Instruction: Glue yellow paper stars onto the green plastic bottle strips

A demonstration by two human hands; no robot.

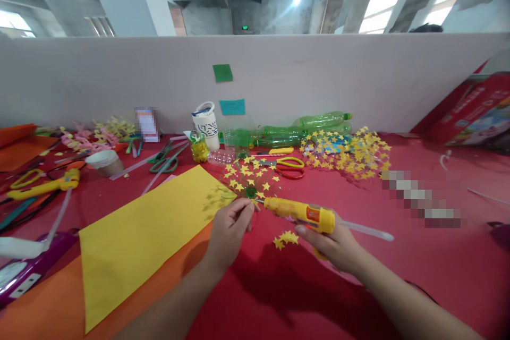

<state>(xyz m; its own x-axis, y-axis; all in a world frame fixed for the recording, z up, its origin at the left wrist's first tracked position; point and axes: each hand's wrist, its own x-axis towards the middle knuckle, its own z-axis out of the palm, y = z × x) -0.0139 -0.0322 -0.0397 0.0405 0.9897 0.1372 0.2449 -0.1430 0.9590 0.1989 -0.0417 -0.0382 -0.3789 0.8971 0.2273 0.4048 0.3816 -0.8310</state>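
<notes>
My right hand is wrapped round a yellow hot glue gun, which points left with a clear glue stick out of its back. The nozzle meets the fingertips of my left hand. Those fingers are pinched on a small yellow paper star, mostly hidden by them. Just beyond is a spray of yellow stars on thin green plastic strips; whether my left hand also touches it I cannot tell. Several loose yellow stars lie on the red tabletop below the glue gun.
A yellow sheet lies left, over orange paper. Behind are scissors, green bottles, a white cup and another star bunch. Far left are a second glue gun and a paper cup. A partition closes the back.
</notes>
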